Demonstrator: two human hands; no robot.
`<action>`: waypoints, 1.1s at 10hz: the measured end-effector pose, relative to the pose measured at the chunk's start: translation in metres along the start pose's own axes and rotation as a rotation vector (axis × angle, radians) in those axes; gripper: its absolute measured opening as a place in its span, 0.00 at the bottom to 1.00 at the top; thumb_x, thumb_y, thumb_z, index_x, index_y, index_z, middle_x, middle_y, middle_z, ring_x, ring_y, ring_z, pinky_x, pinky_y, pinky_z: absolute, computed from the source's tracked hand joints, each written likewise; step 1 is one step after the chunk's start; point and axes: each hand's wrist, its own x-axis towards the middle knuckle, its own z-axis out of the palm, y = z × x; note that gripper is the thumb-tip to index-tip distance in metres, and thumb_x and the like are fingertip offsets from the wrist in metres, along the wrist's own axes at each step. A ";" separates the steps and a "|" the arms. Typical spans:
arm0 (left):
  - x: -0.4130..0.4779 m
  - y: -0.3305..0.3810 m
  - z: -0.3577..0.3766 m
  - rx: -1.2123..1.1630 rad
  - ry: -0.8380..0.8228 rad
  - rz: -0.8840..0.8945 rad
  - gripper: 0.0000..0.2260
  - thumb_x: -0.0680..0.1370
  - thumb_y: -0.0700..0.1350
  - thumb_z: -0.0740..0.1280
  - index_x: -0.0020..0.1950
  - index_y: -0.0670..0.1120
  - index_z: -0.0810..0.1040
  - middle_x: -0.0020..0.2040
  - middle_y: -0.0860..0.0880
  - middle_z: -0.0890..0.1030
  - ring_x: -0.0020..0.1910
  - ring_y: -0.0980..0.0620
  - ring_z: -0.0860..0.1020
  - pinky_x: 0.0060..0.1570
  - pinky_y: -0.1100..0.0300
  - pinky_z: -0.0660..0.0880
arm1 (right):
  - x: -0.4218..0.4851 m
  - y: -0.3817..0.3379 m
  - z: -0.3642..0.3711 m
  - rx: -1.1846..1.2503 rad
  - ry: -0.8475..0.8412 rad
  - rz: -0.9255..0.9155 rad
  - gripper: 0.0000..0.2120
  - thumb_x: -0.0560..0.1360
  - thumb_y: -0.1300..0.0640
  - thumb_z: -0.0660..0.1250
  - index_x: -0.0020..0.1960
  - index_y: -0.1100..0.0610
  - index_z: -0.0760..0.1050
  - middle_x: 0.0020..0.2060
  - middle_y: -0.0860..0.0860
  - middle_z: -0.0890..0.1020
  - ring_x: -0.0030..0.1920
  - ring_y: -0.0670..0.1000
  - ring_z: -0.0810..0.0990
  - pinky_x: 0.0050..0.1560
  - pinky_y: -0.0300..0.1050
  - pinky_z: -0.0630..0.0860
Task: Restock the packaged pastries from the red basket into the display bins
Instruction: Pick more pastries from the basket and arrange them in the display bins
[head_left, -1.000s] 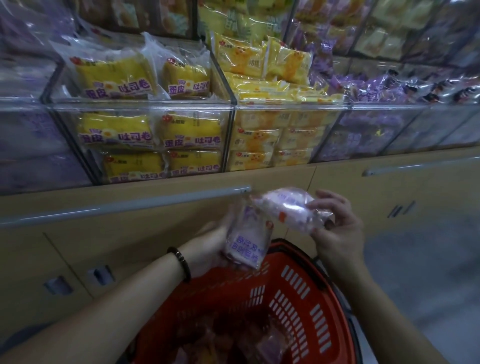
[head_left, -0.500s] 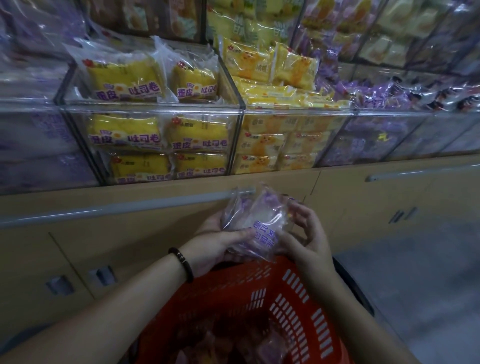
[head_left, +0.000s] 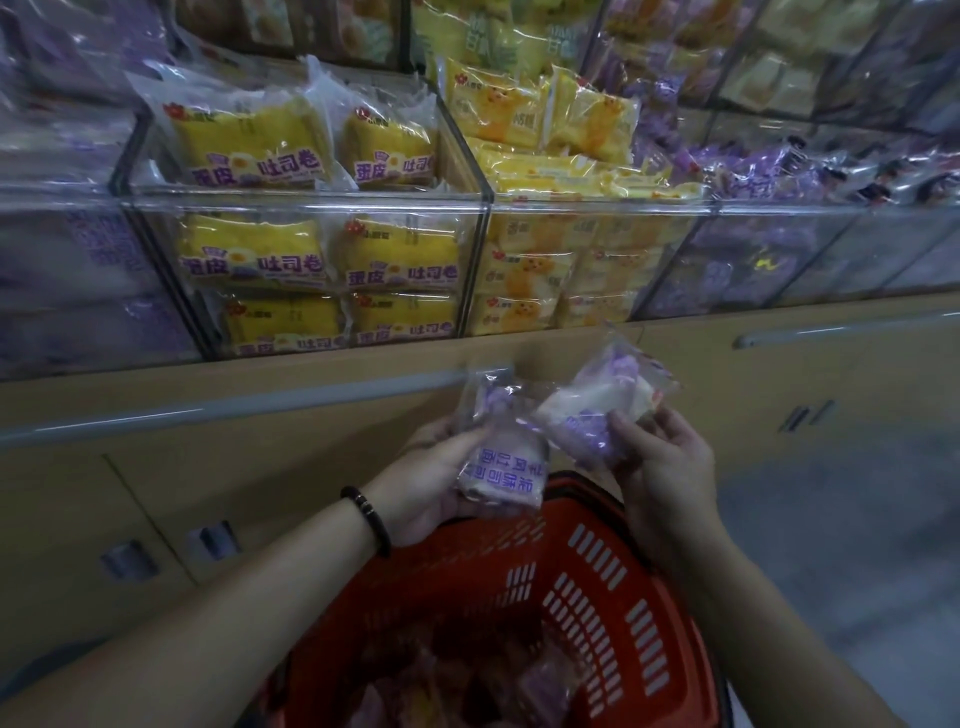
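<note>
My left hand grips a clear pastry packet with purple print, held upright above the red basket. My right hand holds a second purple-and-white pastry packet, tilted up to the right. The two packets sit side by side, just apart. More dim packets lie in the basket bottom. Beyond the hands, clear display bins hold yellow packets; a bin of purple packets stands to the right.
A tan cabinet front with a long grey rail runs below the bins. Bins of purple packets fill the far left. Grey floor lies to the right of the basket. A black bead bracelet is on my left wrist.
The two packets were pressed together between both hands half a second ago. Now they are separated, one in each hand, with the right one raised and turned outward.
</note>
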 end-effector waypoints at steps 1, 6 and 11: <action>0.002 -0.002 -0.003 0.047 0.003 0.001 0.11 0.84 0.44 0.66 0.67 0.50 0.78 0.56 0.38 0.87 0.50 0.37 0.86 0.47 0.40 0.84 | 0.001 -0.012 -0.004 0.050 -0.096 0.031 0.23 0.72 0.66 0.71 0.66 0.66 0.76 0.57 0.68 0.78 0.53 0.64 0.81 0.43 0.57 0.86; -0.131 0.088 -0.031 0.236 -0.148 0.208 0.28 0.71 0.30 0.70 0.70 0.44 0.72 0.54 0.41 0.81 0.51 0.42 0.80 0.48 0.46 0.78 | -0.084 -0.041 0.083 -0.550 -0.598 -0.277 0.18 0.78 0.56 0.73 0.68 0.50 0.80 0.55 0.55 0.87 0.57 0.60 0.86 0.57 0.55 0.83; -0.279 0.314 -0.135 0.449 0.320 0.305 0.18 0.81 0.47 0.70 0.71 0.44 0.78 0.57 0.42 0.83 0.49 0.44 0.82 0.51 0.41 0.84 | -0.105 -0.133 0.364 -0.755 -0.916 -0.779 0.16 0.77 0.56 0.77 0.54 0.35 0.81 0.46 0.43 0.86 0.49 0.46 0.85 0.54 0.44 0.82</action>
